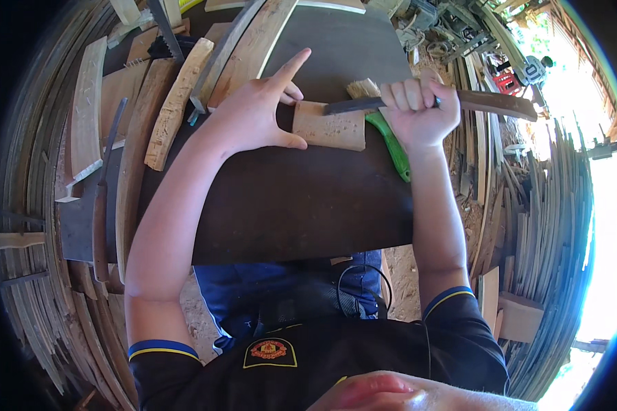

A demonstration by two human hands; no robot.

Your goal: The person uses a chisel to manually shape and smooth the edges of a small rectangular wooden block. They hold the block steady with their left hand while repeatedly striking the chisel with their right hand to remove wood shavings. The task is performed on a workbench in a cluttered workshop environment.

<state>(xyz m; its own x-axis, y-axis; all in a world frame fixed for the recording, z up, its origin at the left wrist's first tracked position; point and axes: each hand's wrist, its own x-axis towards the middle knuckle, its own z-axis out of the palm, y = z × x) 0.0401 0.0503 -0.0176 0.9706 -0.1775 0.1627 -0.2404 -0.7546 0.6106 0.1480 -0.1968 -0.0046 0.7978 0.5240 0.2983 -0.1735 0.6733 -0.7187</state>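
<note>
A short, pale wood block (pixel 330 131) with a speckled front face lies on the dark tabletop (pixel 301 205). My left hand (pixel 253 113) is at the block's left end, thumb and fingers spread apart; the thumb tip is at its lower left corner. Whether it presses on the wood I cannot tell. In my right hand (pixel 421 106), closed fingers grip a wooden-handled blade (pixel 353 105). Its dark metal end lies across the block's upper edge, and the handle sticks out to the right. A green-handled brush (pixel 391 145) lies between the block and my right forearm, bristles away from me.
Curved wood pieces (pixel 178 103) and long boards (pixel 253 51) crowd the table's left and far side. A handsaw (pixel 164 27) and a wooden-handled file (pixel 101 198) are among them. Stacked wood strips (pixel 548 219) stand beyond the right edge; a red clamp-like tool (pixel 506 83) is farther off.
</note>
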